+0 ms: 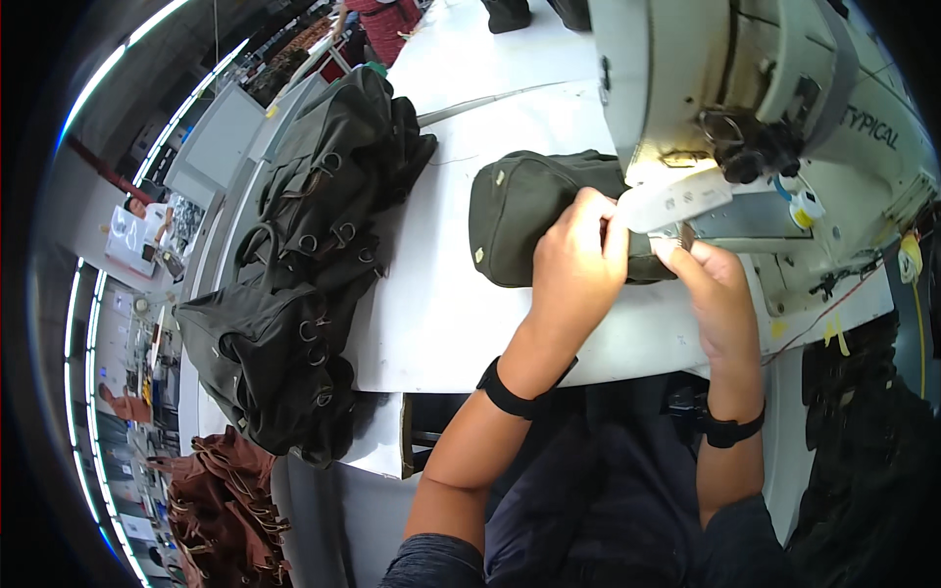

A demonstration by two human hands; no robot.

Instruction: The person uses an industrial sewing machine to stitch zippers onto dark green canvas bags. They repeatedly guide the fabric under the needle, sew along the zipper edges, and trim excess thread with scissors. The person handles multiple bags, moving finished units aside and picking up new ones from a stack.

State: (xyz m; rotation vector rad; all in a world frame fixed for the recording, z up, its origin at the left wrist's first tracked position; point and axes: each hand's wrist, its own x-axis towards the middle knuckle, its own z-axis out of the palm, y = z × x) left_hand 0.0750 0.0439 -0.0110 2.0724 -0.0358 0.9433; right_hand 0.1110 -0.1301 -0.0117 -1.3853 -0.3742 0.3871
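Forearms [456, 470] carry both hands [580, 257], grip clamped on bag [524, 211] lying crosswise, tabbed end [487, 223] left.

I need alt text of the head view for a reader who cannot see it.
A person's left hand and right hand hold a dark green fabric bag at a sewing machine on a white table. More dark bags lie heaped at left, with reddish-brown fabric goods lower down.

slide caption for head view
Left hand and right hand handle a dark bag at a sewing machine; other bags piled left.
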